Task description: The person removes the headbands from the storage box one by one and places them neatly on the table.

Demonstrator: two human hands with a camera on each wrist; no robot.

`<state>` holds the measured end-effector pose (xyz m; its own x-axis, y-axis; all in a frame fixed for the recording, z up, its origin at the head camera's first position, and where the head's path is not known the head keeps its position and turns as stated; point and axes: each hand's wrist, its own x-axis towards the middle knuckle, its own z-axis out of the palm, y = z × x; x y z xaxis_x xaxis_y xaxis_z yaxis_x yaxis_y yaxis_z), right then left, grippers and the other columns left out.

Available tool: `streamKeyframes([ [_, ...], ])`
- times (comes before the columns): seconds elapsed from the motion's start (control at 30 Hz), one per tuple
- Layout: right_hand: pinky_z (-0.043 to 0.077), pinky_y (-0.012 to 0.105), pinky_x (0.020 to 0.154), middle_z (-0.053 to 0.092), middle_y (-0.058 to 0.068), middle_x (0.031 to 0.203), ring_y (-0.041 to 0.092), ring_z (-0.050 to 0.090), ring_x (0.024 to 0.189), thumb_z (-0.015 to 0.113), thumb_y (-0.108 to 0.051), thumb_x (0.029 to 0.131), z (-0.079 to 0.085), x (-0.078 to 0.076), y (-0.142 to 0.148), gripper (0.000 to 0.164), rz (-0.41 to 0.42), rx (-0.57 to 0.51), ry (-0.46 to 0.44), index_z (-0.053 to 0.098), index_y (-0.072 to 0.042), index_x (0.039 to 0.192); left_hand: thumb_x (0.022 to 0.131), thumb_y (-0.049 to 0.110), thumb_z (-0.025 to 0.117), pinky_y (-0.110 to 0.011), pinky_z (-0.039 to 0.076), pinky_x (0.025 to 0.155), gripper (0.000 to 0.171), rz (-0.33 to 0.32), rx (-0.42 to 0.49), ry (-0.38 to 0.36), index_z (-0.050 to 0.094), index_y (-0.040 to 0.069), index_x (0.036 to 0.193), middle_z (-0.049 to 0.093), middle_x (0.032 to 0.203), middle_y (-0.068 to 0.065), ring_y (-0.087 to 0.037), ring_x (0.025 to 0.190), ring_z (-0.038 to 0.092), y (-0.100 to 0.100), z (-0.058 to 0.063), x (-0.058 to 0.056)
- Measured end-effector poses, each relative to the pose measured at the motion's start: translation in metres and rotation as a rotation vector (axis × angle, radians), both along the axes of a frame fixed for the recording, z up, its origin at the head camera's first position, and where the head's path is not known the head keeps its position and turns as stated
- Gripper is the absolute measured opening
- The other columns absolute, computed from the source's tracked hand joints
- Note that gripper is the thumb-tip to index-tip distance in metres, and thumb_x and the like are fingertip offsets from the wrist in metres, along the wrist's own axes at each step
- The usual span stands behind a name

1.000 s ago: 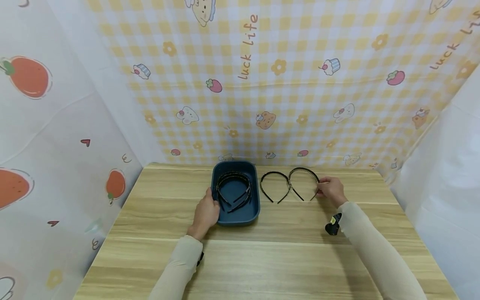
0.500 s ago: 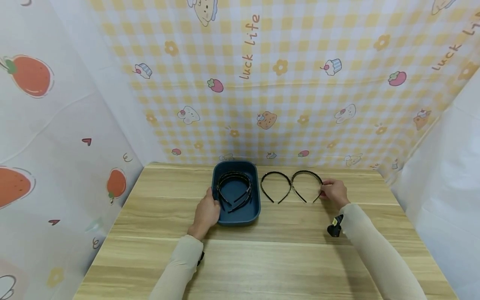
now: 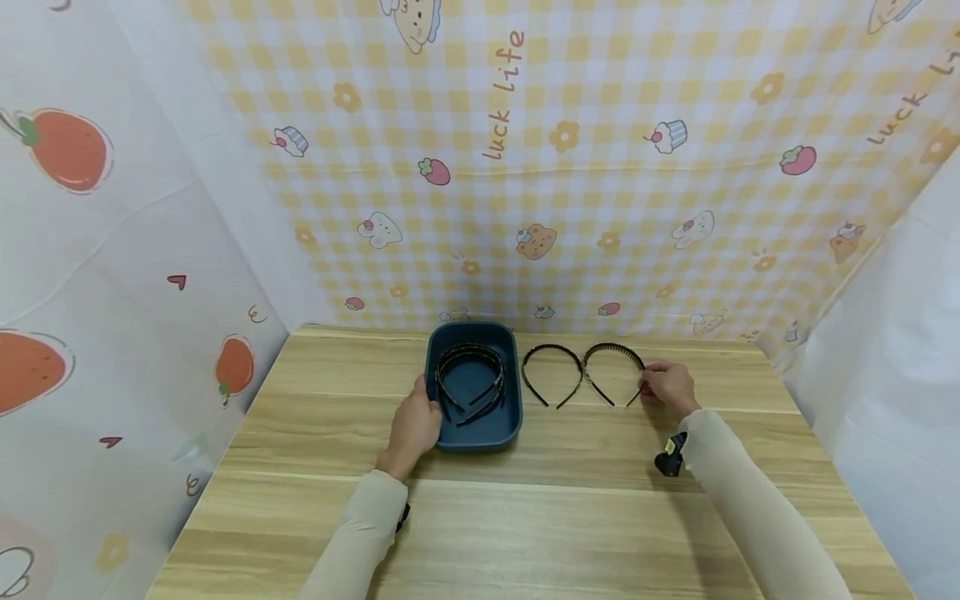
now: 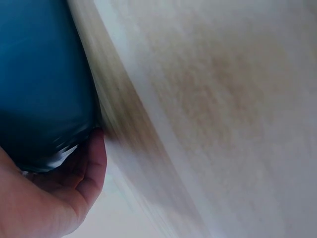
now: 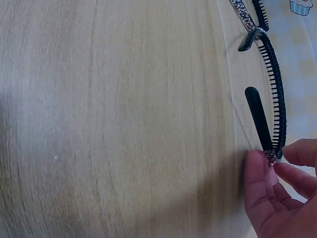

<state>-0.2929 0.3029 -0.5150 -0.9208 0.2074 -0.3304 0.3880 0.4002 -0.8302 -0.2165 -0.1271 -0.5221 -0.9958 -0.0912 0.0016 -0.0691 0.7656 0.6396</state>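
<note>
A dark blue rectangular plastic bin (image 3: pixel 480 444) stands at the back of the table, holding several black headbands (image 3: pixel 470 346). My left hand (image 3: pixel 412 427) grips its left side; in the left wrist view, fingers (image 4: pixel 94 163) curl against the bin's outer wall. To the right of the bin lies a black headband (image 3: pixel 553 347). Beside it, touching at the sides, is a toothed black headband (image 5: pixel 280 94) with glittery trim. My right hand (image 3: pixel 671 389) pinches this toothed headband by its right arm, between thumb and fingers. Both loose headbands have their open ends towards me.
The wood-grain table (image 3: pixel 525 533) ends at the back against a yellow checked cloth (image 3: pixel 570 200). White cloth (image 3: pixel 885 350) hangs on the right, and a fruit-printed white cloth (image 3: pixel 142 333) on the left.
My right hand has shifted slightly right and towards me with the toothed headband, which now sits more level with its neighbour. The left hand stays on the bin.
</note>
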Motion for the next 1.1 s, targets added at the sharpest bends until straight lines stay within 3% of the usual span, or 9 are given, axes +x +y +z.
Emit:
streamKeyframes([
  [0.3, 0.052, 0.033, 0.061, 0.062, 0.018, 0.095, 0.021, 0.063, 0.071, 0.047, -0.022, 0.088, 0.004, 0.004, -0.009, 0.039, 0.007, 0.171, 0.035, 0.056, 0.0, 0.118, 0.09, 0.012, 0.042, -0.03, 0.033, 0.041, 0.056, 0.017, 0.014, 0.007, 0.022, 0.0, 0.141, 0.047, 0.054, -0.004, -0.017, 0.042, 0.043, -0.002, -0.001, 0.0],
  [0.53, 0.044, 0.045, 0.071, 0.054, 0.024, 0.117, 0.037, 0.055, 0.095, 0.038, -0.027, 0.091, 0.012, 0.01, -0.019, 0.047, 0.055, 0.437, 0.114, 0.048, 0.001, 0.128, 0.09, 0.012, 0.041, -0.029, 0.032, 0.041, 0.055, 0.008, 0.02, 0.009, 0.022, 0.0, 0.141, 0.046, 0.053, -0.004, -0.017, 0.041, 0.042, -0.002, 0.0, -0.001],
  [0.6, 0.043, 0.047, 0.072, 0.054, 0.024, 0.116, 0.038, 0.054, 0.097, 0.037, -0.027, 0.092, 0.015, 0.01, -0.024, 0.048, 0.047, 0.45, 0.142, 0.046, 0.002, 0.128, 0.09, 0.011, 0.041, -0.029, 0.032, 0.041, 0.055, 0.009, 0.021, 0.012, 0.022, 0.0, 0.141, 0.046, 0.052, -0.004, -0.017, 0.041, 0.042, -0.002, 0.0, 0.0],
  [0.87, 0.043, 0.046, 0.08, 0.052, 0.021, 0.118, 0.034, 0.053, 0.1, 0.045, -0.024, 0.091, 0.019, 0.007, -0.055, 0.042, 0.031, 0.287, 0.193, 0.05, 0.002, 0.125, 0.089, 0.009, 0.039, -0.029, 0.03, 0.039, 0.054, 0.0, 0.031, 0.038, 0.024, -0.004, 0.139, 0.045, 0.052, -0.003, -0.016, 0.039, 0.038, -0.001, -0.002, 0.001],
  [1.1, 0.044, 0.043, 0.08, 0.053, 0.018, 0.117, 0.033, 0.051, 0.103, 0.047, -0.022, 0.092, 0.028, 0.003, -0.091, 0.036, 0.137, 0.176, 0.207, 0.054, -0.002, 0.121, 0.09, 0.011, 0.039, -0.029, 0.031, 0.04, 0.055, 0.006, 0.029, 0.005, 0.021, -0.002, 0.141, 0.046, 0.053, -0.005, -0.017, 0.039, 0.039, 0.0, -0.002, 0.0],
])
